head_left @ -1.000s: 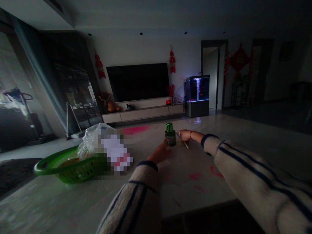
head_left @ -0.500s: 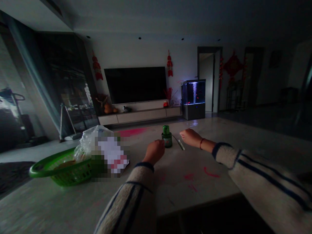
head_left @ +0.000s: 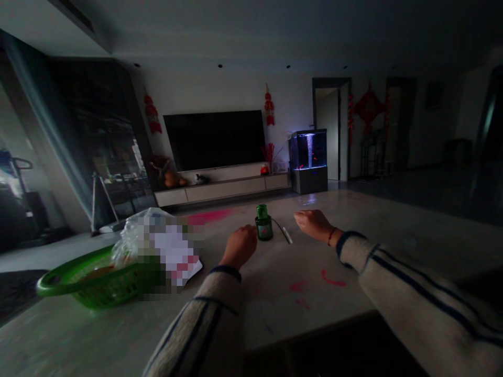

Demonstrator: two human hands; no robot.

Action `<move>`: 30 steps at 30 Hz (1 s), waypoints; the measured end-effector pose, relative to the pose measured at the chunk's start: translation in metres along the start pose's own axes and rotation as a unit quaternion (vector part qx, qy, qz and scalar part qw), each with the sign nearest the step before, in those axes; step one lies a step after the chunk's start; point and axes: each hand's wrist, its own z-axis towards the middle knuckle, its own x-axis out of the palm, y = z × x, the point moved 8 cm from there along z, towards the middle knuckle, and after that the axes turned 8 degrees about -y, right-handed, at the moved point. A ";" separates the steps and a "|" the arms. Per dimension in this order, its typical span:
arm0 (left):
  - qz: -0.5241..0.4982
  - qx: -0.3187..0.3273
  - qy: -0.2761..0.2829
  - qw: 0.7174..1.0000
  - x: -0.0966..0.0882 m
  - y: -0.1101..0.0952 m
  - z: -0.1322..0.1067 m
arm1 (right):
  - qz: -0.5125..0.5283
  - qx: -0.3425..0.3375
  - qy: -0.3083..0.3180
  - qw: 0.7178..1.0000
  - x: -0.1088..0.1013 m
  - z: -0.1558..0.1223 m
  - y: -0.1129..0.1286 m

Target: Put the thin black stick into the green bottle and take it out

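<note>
A small green glass bottle (head_left: 264, 228) with a shiny green cap stands upright on the pale tabletop (head_left: 291, 324). My left hand (head_left: 240, 245) is just left of it, fingers curled closed; whether the knuckles touch the glass I cannot tell. To the right of the bottle lies a short whitish stick (head_left: 288, 235), with a thin dark curved line between the two. My right hand (head_left: 313, 224) is beyond that stick, fingers folded together in a loose fist. Nothing shows sticking out of either hand, though the palms are hidden.
A green plastic basket (head_left: 58, 285) with a clear plastic bag (head_left: 128, 235) is on the table at left, beside a partly blurred white packet (head_left: 173, 248). Pink smears (head_left: 334, 280) mark the tabletop. Beyond are a television (head_left: 214, 139) and a lit fish tank (head_left: 310, 152).
The view has shifted slightly, so most things appear a little further left and lower. My right hand is slightly further from the bottle and stick; the bottle stays upright.
</note>
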 end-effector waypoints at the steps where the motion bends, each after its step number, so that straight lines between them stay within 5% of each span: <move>1: 0.000 -0.001 -0.004 1.000 -0.001 0.000 0.000 | 0.004 -0.006 0.002 1.000 0.001 -0.001 0.002; 11: 0.013 0.023 0.050 0.998 0.006 -0.008 -0.002 | 0.023 -0.074 0.003 0.997 0.009 -0.006 0.018; 30: 0.002 0.021 0.017 1.000 0.002 -0.011 0.000 | 0.030 -0.072 0.020 0.997 0.013 -0.009 0.017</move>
